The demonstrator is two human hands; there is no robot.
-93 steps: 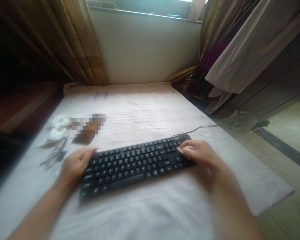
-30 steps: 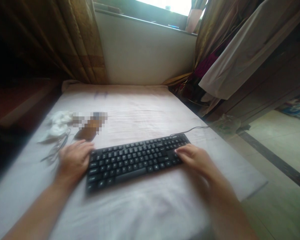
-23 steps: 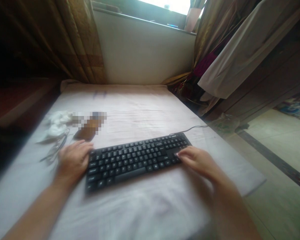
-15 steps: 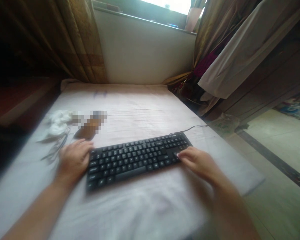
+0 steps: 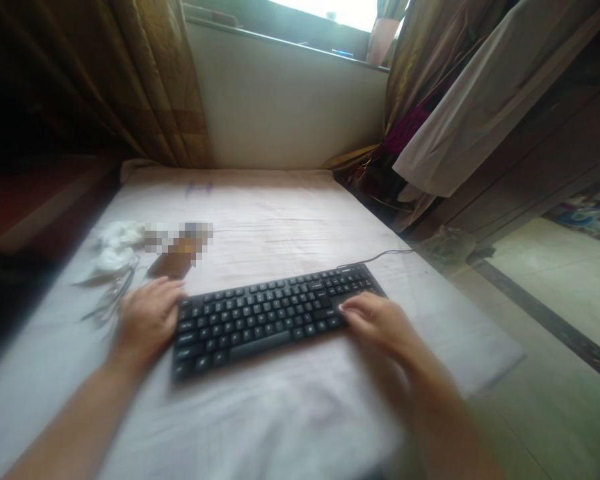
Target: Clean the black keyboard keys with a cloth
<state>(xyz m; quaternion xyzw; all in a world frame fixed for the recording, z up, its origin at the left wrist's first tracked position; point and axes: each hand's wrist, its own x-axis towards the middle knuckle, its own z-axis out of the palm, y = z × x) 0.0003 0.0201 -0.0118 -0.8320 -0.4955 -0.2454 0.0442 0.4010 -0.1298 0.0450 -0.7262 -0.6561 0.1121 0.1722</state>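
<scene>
A black computer keyboard lies at a slant on the white-covered surface, its keys facing up. My left hand is at its left end, with the fingers closed against the edge and back corner. Over the lower right of the keys is my right hand, thumb and fingers pinched together near the arrow keys. A small white bit shows at those fingertips, too blurred to name. The keyboard's cable runs from the back edge off to the right.
A white fluffy bundle and a pair of glasses lie beyond my left hand. Near them is a brown flat object, partly pixelated. Curtains and hanging cloth flank the window wall; tiled floor is at right.
My right hand has slid left along the keyboard, from the number pad side toward the arrow keys. The left hand and the keyboard stay put.
</scene>
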